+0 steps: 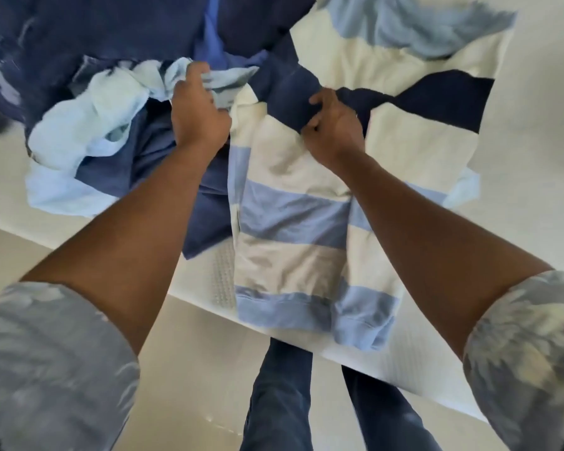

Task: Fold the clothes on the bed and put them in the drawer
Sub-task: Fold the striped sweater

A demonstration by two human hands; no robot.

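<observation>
Left hand point(197, 118) grips pale-blue cloth point(79, 125); right hand point(334, 128) pinches striped sweater point(290, 206); navy pile point(111, 27) lies just behind on bed point(534, 125).

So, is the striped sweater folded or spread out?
Spread out, not neatly folded: the striped sweater lies rumpled along the bed, hem at the edge, while the right hand pinches its navy band.

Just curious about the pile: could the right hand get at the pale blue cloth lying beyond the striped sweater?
Probably yes: the pale blue cloth lies uncovered with nothing across the way, though the right hand grips the striped sweater and would have to let go.
</observation>
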